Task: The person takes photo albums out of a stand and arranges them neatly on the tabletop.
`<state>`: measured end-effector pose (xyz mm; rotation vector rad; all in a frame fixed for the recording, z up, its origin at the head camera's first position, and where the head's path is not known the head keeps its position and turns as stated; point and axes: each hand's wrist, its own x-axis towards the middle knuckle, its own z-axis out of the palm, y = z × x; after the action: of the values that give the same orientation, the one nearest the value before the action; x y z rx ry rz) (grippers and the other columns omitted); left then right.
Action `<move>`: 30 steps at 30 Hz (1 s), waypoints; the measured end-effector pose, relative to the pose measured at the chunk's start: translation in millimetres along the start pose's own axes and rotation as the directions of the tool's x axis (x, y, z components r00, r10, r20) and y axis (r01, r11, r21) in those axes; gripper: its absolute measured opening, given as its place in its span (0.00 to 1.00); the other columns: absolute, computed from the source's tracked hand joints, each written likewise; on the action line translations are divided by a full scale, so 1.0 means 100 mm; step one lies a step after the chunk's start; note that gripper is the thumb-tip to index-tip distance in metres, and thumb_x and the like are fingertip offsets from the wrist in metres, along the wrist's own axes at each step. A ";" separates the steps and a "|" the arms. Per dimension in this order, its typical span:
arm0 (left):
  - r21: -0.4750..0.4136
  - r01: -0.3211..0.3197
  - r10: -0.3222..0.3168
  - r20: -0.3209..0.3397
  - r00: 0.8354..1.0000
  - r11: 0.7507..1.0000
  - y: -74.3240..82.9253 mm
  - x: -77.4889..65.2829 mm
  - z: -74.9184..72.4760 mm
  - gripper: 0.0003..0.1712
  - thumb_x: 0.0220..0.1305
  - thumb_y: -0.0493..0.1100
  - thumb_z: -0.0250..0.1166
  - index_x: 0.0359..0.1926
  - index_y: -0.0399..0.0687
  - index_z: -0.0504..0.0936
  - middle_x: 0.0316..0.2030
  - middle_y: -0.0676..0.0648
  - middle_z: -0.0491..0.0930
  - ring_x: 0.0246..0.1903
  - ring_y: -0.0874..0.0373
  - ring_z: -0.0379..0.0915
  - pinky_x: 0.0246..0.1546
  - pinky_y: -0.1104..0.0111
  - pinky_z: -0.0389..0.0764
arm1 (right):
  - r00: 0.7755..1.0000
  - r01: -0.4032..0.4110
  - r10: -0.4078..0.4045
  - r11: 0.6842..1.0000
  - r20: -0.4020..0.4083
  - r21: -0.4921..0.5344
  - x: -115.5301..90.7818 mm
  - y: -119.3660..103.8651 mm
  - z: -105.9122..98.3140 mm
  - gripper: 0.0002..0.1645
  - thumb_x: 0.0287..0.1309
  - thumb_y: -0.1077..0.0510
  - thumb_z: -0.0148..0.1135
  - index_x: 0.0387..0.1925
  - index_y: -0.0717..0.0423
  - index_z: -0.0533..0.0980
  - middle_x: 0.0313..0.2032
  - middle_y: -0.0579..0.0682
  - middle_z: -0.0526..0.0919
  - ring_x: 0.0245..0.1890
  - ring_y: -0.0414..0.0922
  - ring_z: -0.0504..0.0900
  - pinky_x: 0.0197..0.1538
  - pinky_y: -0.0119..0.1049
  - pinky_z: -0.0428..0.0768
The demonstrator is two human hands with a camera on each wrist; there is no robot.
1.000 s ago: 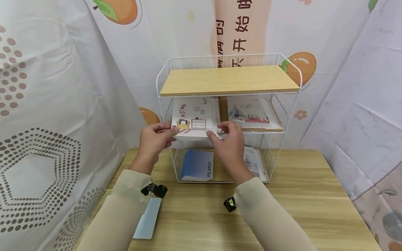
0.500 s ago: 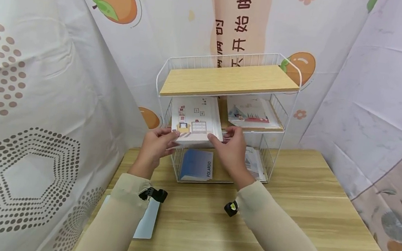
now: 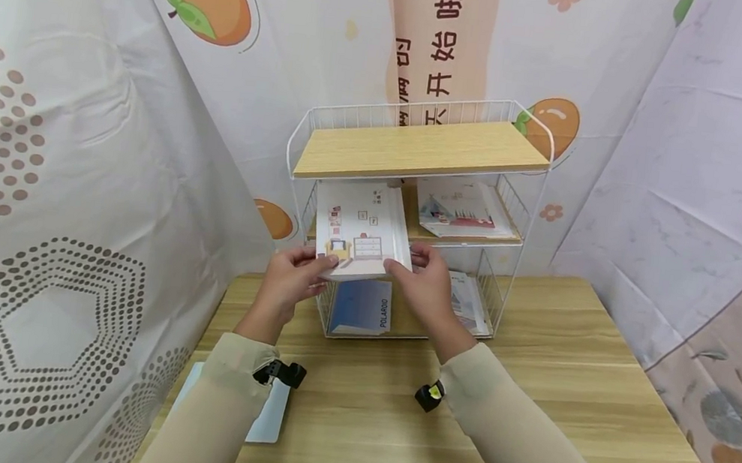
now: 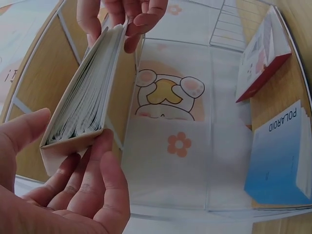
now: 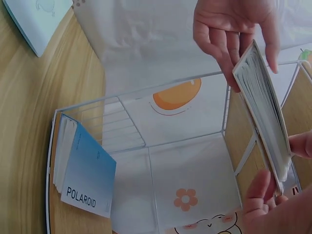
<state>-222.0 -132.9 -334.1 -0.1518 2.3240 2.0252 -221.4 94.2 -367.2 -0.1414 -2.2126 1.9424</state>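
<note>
Left hand (image 3: 287, 279) and right hand (image 3: 430, 279) both on a white album (image 3: 362, 219) with a printed cover, one at each side of its near end. Left fingers pinch it, thumb on top of the cover, the others underneath; right fingers pinch it too, thumb on top, the rest at the right side and below. The album juts out past the near edge of the middle shelf (image 3: 418, 225), far end under the top board (image 3: 420, 150) of a white wire rack (image 3: 498, 303); can't tell if it touches the shelf. Wrist views show its page edges (image 4: 85, 100). To its right on the same shelf, a second illustrated album (image 3: 458, 207), apart from it. Lower shelf (image 3: 411, 320): blue POLAROID album (image 3: 359, 307) left, another pale one (image 3: 468, 302) right, partly behind the right hand. Light blue flat object (image 3: 270, 417) on the wooden table (image 3: 527, 429), near left, partly covered by the left sleeve (image 3: 218, 396).
</note>
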 end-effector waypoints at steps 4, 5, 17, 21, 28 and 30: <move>-0.003 -0.009 0.009 -0.004 1.000 1.000 -0.05 -0.02 0.01 0.31 0.64 0.49 0.75 0.62 0.41 0.78 0.51 0.42 0.83 0.38 0.55 0.87 0.40 0.65 0.88 | 0.998 -0.018 0.014 0.997 0.054 0.077 -0.03 0.00 0.01 0.37 0.60 0.55 0.71 0.67 0.60 0.68 0.55 0.59 0.83 0.47 0.50 0.84 0.47 0.44 0.86; -0.005 -0.011 0.011 -0.004 1.000 1.000 -0.06 -0.02 0.02 0.31 0.64 0.49 0.75 0.62 0.40 0.78 0.51 0.42 0.83 0.38 0.55 0.87 0.39 0.66 0.88 | 0.998 -0.023 0.016 0.994 0.069 0.107 -0.04 0.00 0.01 0.36 0.60 0.56 0.70 0.67 0.60 0.68 0.54 0.60 0.84 0.45 0.50 0.85 0.45 0.44 0.87; 0.036 -0.059 0.059 -0.004 0.998 0.998 -0.16 -0.11 0.02 0.29 0.64 0.47 0.75 0.61 0.40 0.79 0.51 0.42 0.83 0.39 0.59 0.83 0.41 0.67 0.87 | 0.992 -0.066 0.039 0.969 0.117 0.237 -0.13 0.07 -0.01 0.33 0.61 0.62 0.68 0.65 0.58 0.67 0.53 0.61 0.85 0.38 0.54 0.89 0.44 0.51 0.89; 0.064 -0.081 0.082 -0.008 0.997 0.995 -0.20 -0.17 -0.01 0.28 0.63 0.48 0.76 0.60 0.40 0.80 0.50 0.42 0.82 0.41 0.58 0.82 0.45 0.63 0.87 | 0.990 -0.091 0.064 0.973 0.127 0.212 -0.17 0.10 0.00 0.34 0.60 0.61 0.70 0.65 0.56 0.67 0.51 0.60 0.85 0.38 0.56 0.89 0.40 0.48 0.89; 0.063 -0.095 0.096 -0.013 0.995 0.993 -0.27 -0.29 -0.07 0.27 0.63 0.48 0.76 0.59 0.42 0.81 0.50 0.41 0.82 0.43 0.55 0.81 0.46 0.63 0.88 | 0.985 -0.117 0.086 0.972 0.152 0.206 -0.27 0.15 0.01 0.35 0.60 0.60 0.71 0.65 0.54 0.66 0.52 0.58 0.85 0.37 0.46 0.87 0.38 0.44 0.88; 0.053 -0.095 0.096 -0.015 0.995 0.994 -0.30 -0.33 -0.07 0.26 0.63 0.47 0.76 0.58 0.41 0.82 0.49 0.41 0.82 0.43 0.55 0.81 0.46 0.64 0.88 | 0.984 -0.119 0.084 0.968 0.157 0.222 -0.31 0.18 0.01 0.35 0.60 0.61 0.71 0.65 0.55 0.65 0.53 0.59 0.85 0.37 0.46 0.86 0.37 0.43 0.87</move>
<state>-186.0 -142.9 -359.1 -0.0567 2.4374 2.0099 -192.0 89.7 -387.6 -0.0815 -2.0801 2.3188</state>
